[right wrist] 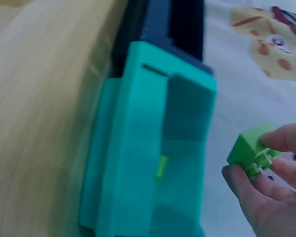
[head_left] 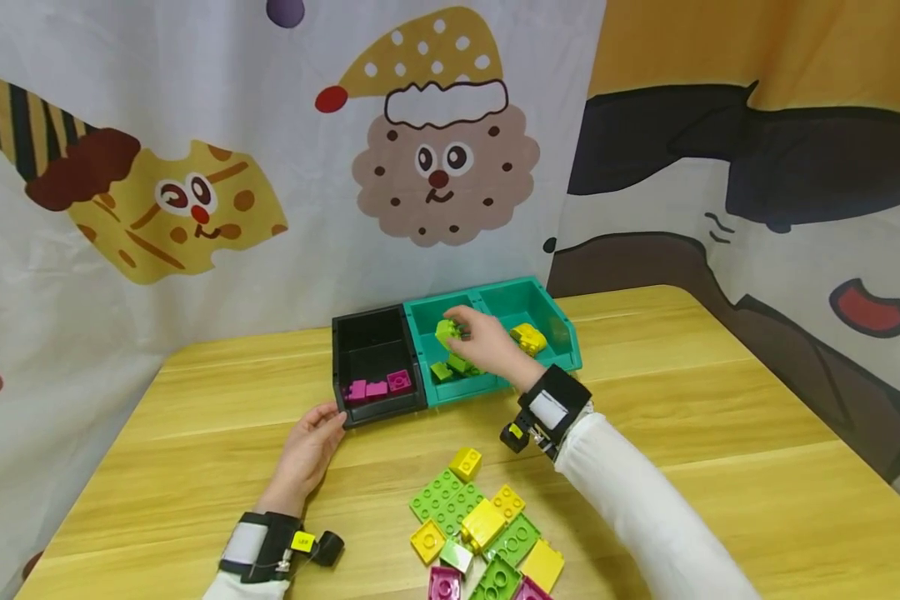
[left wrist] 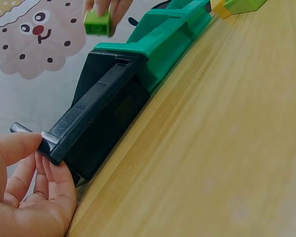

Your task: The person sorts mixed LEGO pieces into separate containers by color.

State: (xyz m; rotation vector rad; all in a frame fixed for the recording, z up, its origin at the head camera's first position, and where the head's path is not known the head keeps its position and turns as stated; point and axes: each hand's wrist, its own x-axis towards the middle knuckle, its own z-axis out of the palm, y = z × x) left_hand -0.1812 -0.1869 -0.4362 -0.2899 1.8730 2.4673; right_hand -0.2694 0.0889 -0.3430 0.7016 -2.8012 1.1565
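Note:
Above the middle teal bin (head_left: 438,392), my right hand (head_left: 487,342) pinches a light green toy brick (head_left: 447,333) between thumb and fingers; the right wrist view shows the brick (right wrist: 249,148) with its studs toward the palm. Several green bricks (head_left: 457,365) lie in that bin below. My left hand (head_left: 311,450) grips the front left corner of the black bin (head_left: 385,410); in the left wrist view the thumb is on top of its rim (left wrist: 49,143) and the fingers are beneath. Several magenta bricks (head_left: 377,389) lie in the black bin.
Yellow bricks (head_left: 528,338) sit in the right teal bin (head_left: 562,329), joined in a row with the others. A loose pile of green, yellow and magenta bricks (head_left: 483,525) lies on the wooden table (head_left: 690,400) nearer me. A printed curtain (head_left: 285,283) hangs behind the bins.

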